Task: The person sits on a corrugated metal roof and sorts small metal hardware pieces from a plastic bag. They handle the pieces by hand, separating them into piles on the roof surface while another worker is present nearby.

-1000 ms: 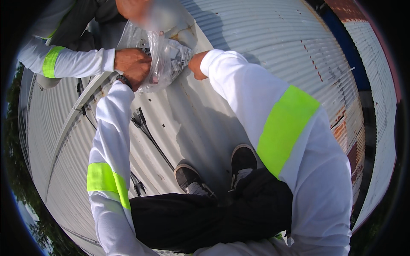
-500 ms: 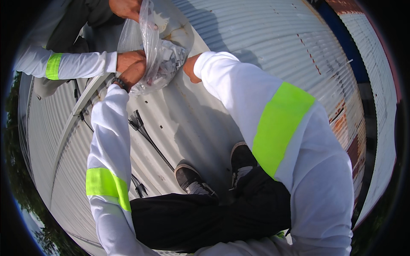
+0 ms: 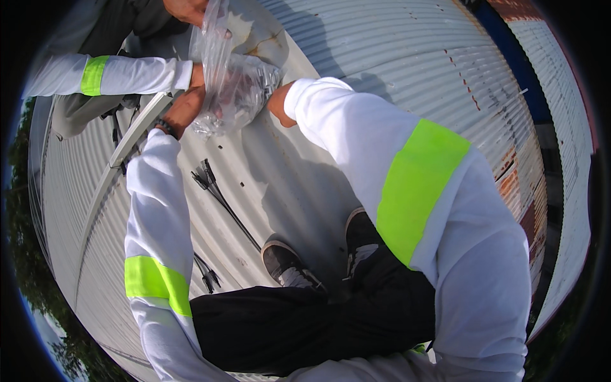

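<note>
A clear plastic bag [image 3: 219, 118] holding several small metallic pieces [image 3: 258, 86] rests on the pale corrugated roof ahead of me. At its left side, my left hand [image 3: 183, 111], with a dark beaded bracelet at the wrist, is closed on the bag; its fingertips are partly hidden. Close by the bag's right side is my right hand [image 3: 280, 105], bent downward, its fingers mostly out of sight. A co-worker's hand [image 3: 188, 9] grips the bag's gathered top. The co-worker's other hand [image 3: 197, 75] reaches in behind the plastic beside my left hand.
A metal rail [image 3: 137, 130] runs along the roof [image 3: 305, 184] at left. Black cables with connectors [image 3: 219, 197] lie between my arms, and more black connectors [image 3: 207, 275] lie by my left sleeve. Partly rusted corrugated sheets [image 3: 407, 57] spread out at right. My shoes [image 3: 283, 261] stand on the roof.
My left hand has drawn back slightly to the left and down. The co-worker's lower hand has shifted up and right, behind the plastic. The bag has changed shape a little.
</note>
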### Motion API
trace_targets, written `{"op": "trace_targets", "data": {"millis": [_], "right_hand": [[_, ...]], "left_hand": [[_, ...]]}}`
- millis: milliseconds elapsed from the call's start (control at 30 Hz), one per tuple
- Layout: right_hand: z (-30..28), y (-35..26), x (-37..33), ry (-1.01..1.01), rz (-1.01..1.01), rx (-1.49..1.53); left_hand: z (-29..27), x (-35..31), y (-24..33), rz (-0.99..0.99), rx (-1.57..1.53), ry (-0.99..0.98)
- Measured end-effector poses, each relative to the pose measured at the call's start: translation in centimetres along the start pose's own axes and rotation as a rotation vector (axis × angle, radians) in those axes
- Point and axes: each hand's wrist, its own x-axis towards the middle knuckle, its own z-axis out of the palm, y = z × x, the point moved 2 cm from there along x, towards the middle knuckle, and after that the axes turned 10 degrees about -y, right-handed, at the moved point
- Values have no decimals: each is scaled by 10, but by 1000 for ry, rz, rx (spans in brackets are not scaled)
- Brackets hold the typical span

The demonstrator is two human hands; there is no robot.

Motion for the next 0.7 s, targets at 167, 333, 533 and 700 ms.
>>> {"op": "trace_targets", "data": {"millis": [167,333,533,700], "right_hand": [[1,4,-2,-40,19,15],[0,0,-3,-57,33,-17],[-11,-11,-23,-31,23,-31],[-35,-26,-56,276,-26,-12]], "left_hand": [[-2,2,-21,-108,312,-158],[-13,-6,-26,-54,-635,-249],[-4,-25,-15,-68,-459,-347],[56,-38,15,-50,-223,-303]]}}
